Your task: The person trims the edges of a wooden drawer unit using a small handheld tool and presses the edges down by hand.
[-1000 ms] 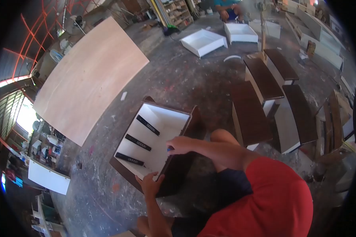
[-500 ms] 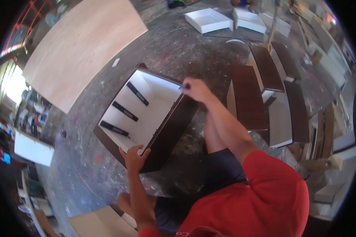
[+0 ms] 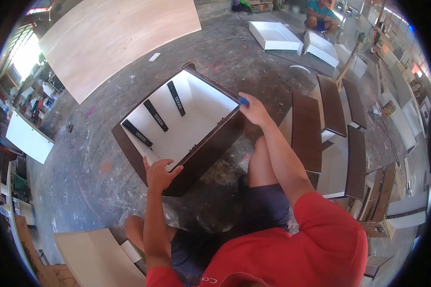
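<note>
A dark brown cabinet (image 3: 206, 153) with a white inside lies on the floor, its open side up. Several black slide rails (image 3: 156, 115) run along its inner left wall. My left hand (image 3: 161, 173) rests on the cabinet's near corner, fingers apart and nothing in them. At the right corner of the rim, my right hand (image 3: 253, 109) is closed on a small blue object (image 3: 243, 101), too small to identify.
Brown-fronted drawers (image 3: 306, 134) stand on the floor at the right. White drawers (image 3: 275, 36) lie farther back, near a seated person (image 3: 322, 18). A large plywood sheet (image 3: 119, 38) is at the upper left, a beige panel (image 3: 98, 256) at the lower left.
My right hand has moved from the middle of the cabinet's near edge to its right corner, with the blue object. My left hand stays at the near corner. The view has shifted.
</note>
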Demonstrator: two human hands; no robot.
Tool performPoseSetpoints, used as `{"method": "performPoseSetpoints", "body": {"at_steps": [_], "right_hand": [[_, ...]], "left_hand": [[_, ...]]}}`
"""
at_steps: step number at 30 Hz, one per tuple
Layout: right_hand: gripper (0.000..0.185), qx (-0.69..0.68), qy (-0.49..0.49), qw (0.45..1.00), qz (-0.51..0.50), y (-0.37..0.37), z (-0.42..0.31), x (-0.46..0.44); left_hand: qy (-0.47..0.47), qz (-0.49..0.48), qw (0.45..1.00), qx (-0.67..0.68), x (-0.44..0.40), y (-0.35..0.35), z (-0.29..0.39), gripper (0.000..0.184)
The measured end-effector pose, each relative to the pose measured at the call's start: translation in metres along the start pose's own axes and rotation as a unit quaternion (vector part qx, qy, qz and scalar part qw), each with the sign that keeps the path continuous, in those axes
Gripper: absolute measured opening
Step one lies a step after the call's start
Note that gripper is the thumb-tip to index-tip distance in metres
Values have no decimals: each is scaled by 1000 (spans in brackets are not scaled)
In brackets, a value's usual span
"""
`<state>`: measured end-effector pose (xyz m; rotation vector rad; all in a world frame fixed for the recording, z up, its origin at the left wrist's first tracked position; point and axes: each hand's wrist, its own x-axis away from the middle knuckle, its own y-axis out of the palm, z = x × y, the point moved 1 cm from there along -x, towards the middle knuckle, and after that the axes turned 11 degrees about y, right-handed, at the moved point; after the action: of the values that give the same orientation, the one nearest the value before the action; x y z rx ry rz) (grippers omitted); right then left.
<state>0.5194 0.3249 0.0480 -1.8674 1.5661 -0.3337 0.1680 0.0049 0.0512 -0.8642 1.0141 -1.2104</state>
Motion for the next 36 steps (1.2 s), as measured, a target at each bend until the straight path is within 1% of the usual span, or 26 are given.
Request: {"method": "performPoseSetpoints", "body": {"at_steps": [1, 2, 4, 5, 6, 8, 10, 11, 13, 14, 16, 17, 18, 19, 20, 21, 23, 24, 27, 30, 33, 34, 36], "right_hand": [[46, 2, 9, 1000, -15, -2, -9, 5], [41, 10, -30, 999, 4, 2, -7, 7], [41, 17, 55, 994, -89, -16, -40, 13], [47, -22, 71, 991, -108, 8, 9, -11], [50, -156, 105, 975, -121, 9, 6, -7], [50, -253, 140, 951, -109, 6, 1, 1], [48, -354, 166, 915, -103, 5, 6, -4], [48, -370, 175, 908, -91, 4, 6, -3], [48, -398, 198, 893, -72, 2, 8, -5], [45, -368, 178, 910, -65, 0, 7, -9], [41, -304, 148, 939, -61, -2, 16, -4], [38, -228, 129, 964, -47, 6, 33, 8], [36, -155, 90, 983, -26, 11, 38, 1], [33, -84, 44, 995, 0, 14, 35, -14], [24, -72, 85, 994, -2, 0, -3, -1], [24, -31, 21, 999, 21, 7, -5, -2], [23, 56, -96, 991, 70, 12, -21, -3], [23, 122, -50, 991, 35, 17, -22, 0], [24, 294, -66, 953, -43, 30, -13, -2], [25, 399, -48, 911, -97, 33, -14, -6], [24, 321, -109, 934, -110, 33, -8, 1], [22, 284, -146, 943, -90, 32, -11, 3], [22, 298, -105, 943, -99, 22, -6, -2]], "left_hand": [[0, -8, 1000, -9, 1, 0, 0, 72], [0, -12, 1000, -18, 3, 2, -2, 73], [6, -2, 999, -33, 8, 12, -11, 75], [16, 2, 999, -42, 2, 18, -20, 76], [16, 16, 999, -29, -14, 10, -16, 76], [2, -3, 1000, 4, 2, 1, -3, 76], [6, 3, 1000, 12, 2, -1, -1, 75], [5, 5, 1000, 18, 3, 0, -3, 75], [15, 14, 1000, -10, 2, 5, -10, 73], [17, 13, 1000, -20, 2, 10, -11, 72], [8, 19, 1000, 19, -3, 2, 3, 72], [3, 24, 999, 28, 2, -2, 4, 71], [10, 32, 999, 20, 2, 2, 0, 71], [8, 27, 999, 17, -2, 1, -2, 71], [6, 21, 1000, 12, -1, 0, 0, 71], [4, 13, 1000, 8, 1, -1, 1, 71], [9, 20, 1000, 6, -3, -4, 2, 71], [8, 20, 1000, 5, -3, -3, 2, 71], [12, 18, 1000, -2, 10, 10, -4, 70], [27, 28, 999, -3, 0, 9, -9, 68], [23, 28, 999, 3, 0, 2, -3, 65], [24, 29, 999, 4, 0, 1, -4, 65], [15, 18, 1000, 3, 8, 8, -3, 64]]}}
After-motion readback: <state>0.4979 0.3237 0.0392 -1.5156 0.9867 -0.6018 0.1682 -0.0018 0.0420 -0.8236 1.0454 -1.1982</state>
